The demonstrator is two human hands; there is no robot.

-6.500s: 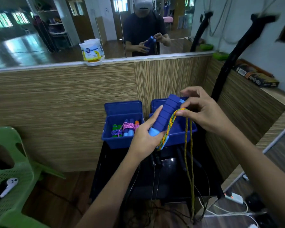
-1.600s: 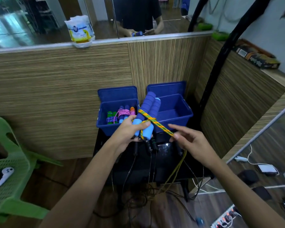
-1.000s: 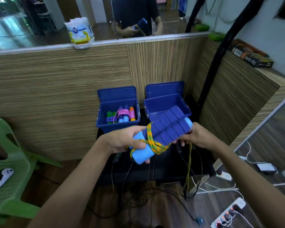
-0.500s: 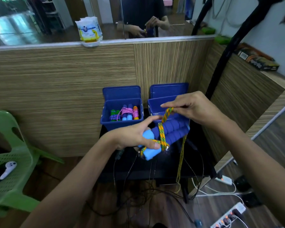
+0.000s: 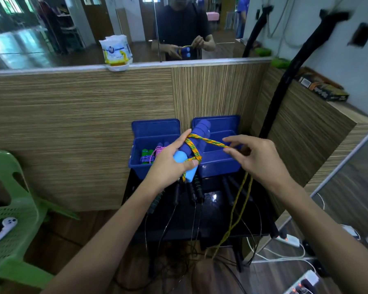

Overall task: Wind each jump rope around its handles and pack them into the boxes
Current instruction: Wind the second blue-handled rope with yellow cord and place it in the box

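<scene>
My left hand (image 5: 170, 164) grips a pair of blue foam jump-rope handles (image 5: 197, 135), held together and pointing away from me. An orange-and-green braided rope (image 5: 208, 142) crosses the handles in a few turns. My right hand (image 5: 255, 160) pinches that rope to the right of the handles; its loose length hangs down towards the floor. Behind stand two open blue boxes: the left box (image 5: 136, 164) holds several wound ropes, while the right box (image 5: 219, 164) shows only a bare blue inside.
Both boxes sit on a black stand (image 5: 212, 211) where black-handled ropes (image 5: 191, 190) lie, their cords trailing to the floor. A wood-panel partition (image 5: 83, 115) rises behind. A green plastic chair (image 5: 11, 209) stands on the left, and power strips lie on the floor at right.
My right hand has carried the rope from above the handles out to their right side. The handles have turned from lying sideways to pointing away from me and sit higher.
</scene>
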